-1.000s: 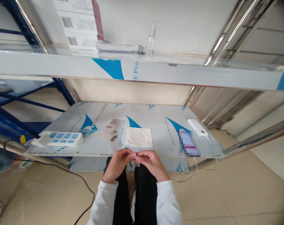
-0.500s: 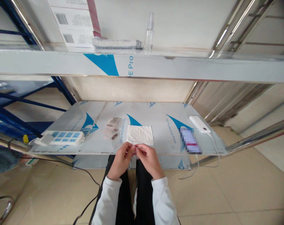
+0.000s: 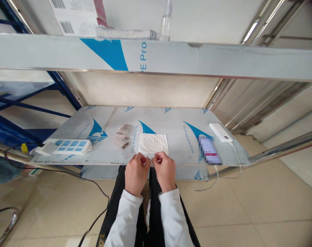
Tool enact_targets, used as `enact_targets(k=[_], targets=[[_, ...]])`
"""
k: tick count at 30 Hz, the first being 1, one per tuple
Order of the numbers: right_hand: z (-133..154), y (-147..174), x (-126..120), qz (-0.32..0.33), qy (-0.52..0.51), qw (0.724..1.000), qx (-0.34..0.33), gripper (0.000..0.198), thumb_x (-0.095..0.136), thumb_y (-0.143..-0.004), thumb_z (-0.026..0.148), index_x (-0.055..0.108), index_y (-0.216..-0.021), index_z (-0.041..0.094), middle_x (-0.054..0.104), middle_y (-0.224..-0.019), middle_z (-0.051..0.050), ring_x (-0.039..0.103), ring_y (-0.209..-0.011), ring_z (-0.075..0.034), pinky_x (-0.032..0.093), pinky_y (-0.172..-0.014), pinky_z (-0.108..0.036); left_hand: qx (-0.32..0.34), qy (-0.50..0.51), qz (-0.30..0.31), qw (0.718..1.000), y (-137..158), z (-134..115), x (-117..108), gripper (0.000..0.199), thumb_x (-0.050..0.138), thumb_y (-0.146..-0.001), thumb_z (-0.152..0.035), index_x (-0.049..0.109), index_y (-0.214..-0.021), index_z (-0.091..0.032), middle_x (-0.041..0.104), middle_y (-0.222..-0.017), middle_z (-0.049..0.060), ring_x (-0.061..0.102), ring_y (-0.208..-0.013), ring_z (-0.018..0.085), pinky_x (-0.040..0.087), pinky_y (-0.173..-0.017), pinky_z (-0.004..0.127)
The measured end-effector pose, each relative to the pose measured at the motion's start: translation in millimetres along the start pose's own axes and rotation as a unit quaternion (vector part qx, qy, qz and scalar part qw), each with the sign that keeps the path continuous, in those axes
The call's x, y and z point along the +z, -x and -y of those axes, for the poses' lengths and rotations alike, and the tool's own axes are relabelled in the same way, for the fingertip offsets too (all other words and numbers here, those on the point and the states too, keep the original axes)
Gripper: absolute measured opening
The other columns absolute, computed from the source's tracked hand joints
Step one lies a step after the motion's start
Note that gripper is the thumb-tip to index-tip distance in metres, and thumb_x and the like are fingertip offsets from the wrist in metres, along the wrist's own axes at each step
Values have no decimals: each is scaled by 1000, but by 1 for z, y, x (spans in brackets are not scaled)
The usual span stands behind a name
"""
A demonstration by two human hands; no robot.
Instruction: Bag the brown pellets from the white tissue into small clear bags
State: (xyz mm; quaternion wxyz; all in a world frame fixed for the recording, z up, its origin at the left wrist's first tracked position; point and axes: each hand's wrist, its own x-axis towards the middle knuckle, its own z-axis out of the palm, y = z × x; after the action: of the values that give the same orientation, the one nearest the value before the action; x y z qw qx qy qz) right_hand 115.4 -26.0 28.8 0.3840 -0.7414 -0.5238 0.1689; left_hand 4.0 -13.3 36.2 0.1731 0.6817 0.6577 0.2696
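Over the near edge of the white cloth (image 3: pixel 153 141), a small clear plastic piece (image 3: pixel 151 156) sits between two bare hands, mostly hidden by the fingers. The left hand (image 3: pixel 136 174) and the right hand (image 3: pixel 165 171) are close to each other, palms down, each grip pinched with thumb and fingertips together on one side of the plastic.

The roughly rectangular cloth lies flat and slightly wrinkled on the film-covered middle shelf (image 3: pixel 175 140), just beyond the fingers. Left of it are thin clear packets (image 3: pixel 122 130), fanned out, with a few small dark pieces (image 3: pixel 125 145) on their near side. Farther left, a white power strip (image 3: pixel 73 146) with blue sockets lies along the near edge. Well to the right are a phone (image 3: pixel 210 150), its screen pixelated, and, just beyond it, a white device (image 3: pixel 219 132) with a white cable (image 3: pixel 237 156) running off the near edge.

Above, the upper shelf (image 3: pixel 184 58) carries stacked white boxes (image 3: pixel 76 17) at the left, a grey-white textured bundle (image 3: pixel 127 33) and an upright clear spray bottle (image 3: pixel 166 25). Below, a black cable (image 3: pixel 94 184) trails over the tiled floor (image 3: pixel 223 212) at the left.
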Motion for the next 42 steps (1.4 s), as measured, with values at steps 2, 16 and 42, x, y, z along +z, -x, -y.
enact_targets(k=[2,16,42], targets=[[-4,-2,-2,25,-27,999,-14,15,58,-77,18,69,-86,18,73,-77,-6,68,-68,-19,48,-68,-27,-28,38,15,999,-1,1,1,13,54,-81,-32,55,-76,-20,66,-72,2,62,-57,14,39,-57,23],[-27,-15,-12,225,-221,942,-117,77,74,-70,30,41,-139,28,42,-146,-7,37,-136,-22,34,-108,-36,-5,149,93,984,-10,7,-7,17,52,-82,-31,63,-80,-18,70,-73,1,64,-61,13,45,-62,24],[-35,-16,1,152,-242,947,-145,66,77,-65,28,52,-125,22,62,-109,-5,58,-106,-20,41,-98,-33,-22,185,60,981,-22,-4,-6,21,55,-80,-33,68,-78,-18,71,-71,1,64,-62,14,46,-63,23]])
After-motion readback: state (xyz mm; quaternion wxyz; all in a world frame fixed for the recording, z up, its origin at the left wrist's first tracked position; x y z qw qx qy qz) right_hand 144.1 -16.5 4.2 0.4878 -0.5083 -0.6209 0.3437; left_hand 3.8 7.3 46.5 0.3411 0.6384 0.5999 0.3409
